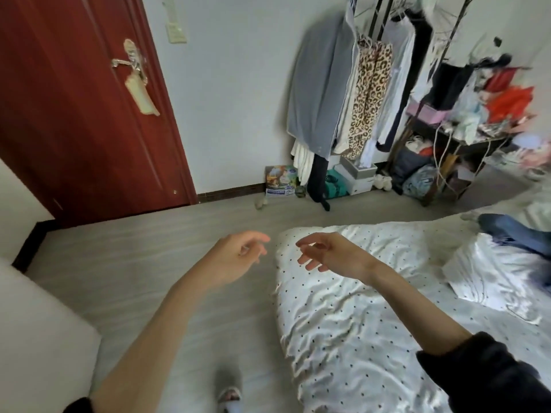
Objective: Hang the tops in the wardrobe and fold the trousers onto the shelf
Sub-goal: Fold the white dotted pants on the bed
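Observation:
My left hand [238, 254] hovers over the floor beside the bed, fingers loosely curled, holding nothing. My right hand [325, 253] hangs over the near corner of the bed [343, 323], also relaxed and empty. Blue jeans [512, 234] lie crumpled at the far right of the bed, next to a white garment [536, 208]. A clothes rack [372, 84] against the far wall carries a grey top, a leopard-print piece and white and dark tops.
A red door [74, 114] stands at the left. A dark shelf unit [465, 135] piled with bags and clothes sits right of the rack. Boxes and a bag lie on the floor below. A white cabinet [38, 338] is near left. My slippered foot [228, 391] is below.

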`<state>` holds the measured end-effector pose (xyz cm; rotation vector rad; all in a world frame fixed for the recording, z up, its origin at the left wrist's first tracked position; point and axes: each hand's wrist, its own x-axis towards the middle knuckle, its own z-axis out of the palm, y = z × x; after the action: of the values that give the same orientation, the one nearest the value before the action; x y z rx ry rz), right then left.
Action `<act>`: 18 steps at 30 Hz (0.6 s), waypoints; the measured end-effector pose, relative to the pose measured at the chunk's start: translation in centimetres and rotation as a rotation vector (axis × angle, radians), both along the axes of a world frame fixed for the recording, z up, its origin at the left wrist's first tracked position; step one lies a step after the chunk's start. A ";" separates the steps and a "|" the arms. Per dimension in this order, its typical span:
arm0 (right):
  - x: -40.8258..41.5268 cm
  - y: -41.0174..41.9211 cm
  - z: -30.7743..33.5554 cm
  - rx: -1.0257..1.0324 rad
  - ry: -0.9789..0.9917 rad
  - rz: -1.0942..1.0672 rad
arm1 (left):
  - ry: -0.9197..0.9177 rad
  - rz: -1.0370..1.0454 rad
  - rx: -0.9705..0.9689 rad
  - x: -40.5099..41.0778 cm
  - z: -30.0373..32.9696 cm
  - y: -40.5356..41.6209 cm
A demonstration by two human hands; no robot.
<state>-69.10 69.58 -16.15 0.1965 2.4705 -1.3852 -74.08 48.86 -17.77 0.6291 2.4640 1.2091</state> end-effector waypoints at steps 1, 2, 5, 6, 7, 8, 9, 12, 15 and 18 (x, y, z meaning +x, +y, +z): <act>-1.9 0.6 -0.3 0.005 0.008 -0.038 | 0.004 -0.034 -0.009 -2.7 -0.3 0.5; -3.8 1.3 -0.6 0.010 0.018 -0.099 | 0.013 -0.074 -0.017 -5.6 -0.5 1.3; -7.8 4.1 -0.7 -0.021 0.032 -0.299 | 0.002 -0.208 -0.039 -13.2 -0.5 4.7; -8.3 4.7 -0.7 -0.015 0.035 -0.339 | 0.011 -0.254 -0.050 -14.6 -0.5 5.6; -8.8 5.8 -0.8 -0.008 0.033 -0.396 | -0.008 -0.313 -0.062 -16.6 -0.4 7.4; -9.0 7.0 -0.9 0.002 0.032 -0.454 | -0.007 -0.371 -0.069 -18.1 -0.4 9.4; -9.1 8.5 -1.0 0.019 0.027 -0.513 | -0.010 -0.432 -0.065 -19.7 -0.6 12.0; -8.1 12.5 -1.9 0.066 0.000 -0.686 | -0.006 -0.603 -0.078 -21.6 -1.7 18.4; -6.6 16.0 -3.3 0.102 -0.049 -0.841 | -0.037 -0.742 -0.100 -22.3 -4.4 23.8; -5.3 20.7 -6.0 0.128 -0.108 -0.967 | -0.083 -0.866 -0.150 -22.5 -7.8 30.2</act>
<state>-74.45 90.25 -22.18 1.6043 2.4314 -1.4253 -96.56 79.09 -25.62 1.3633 1.8240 0.6685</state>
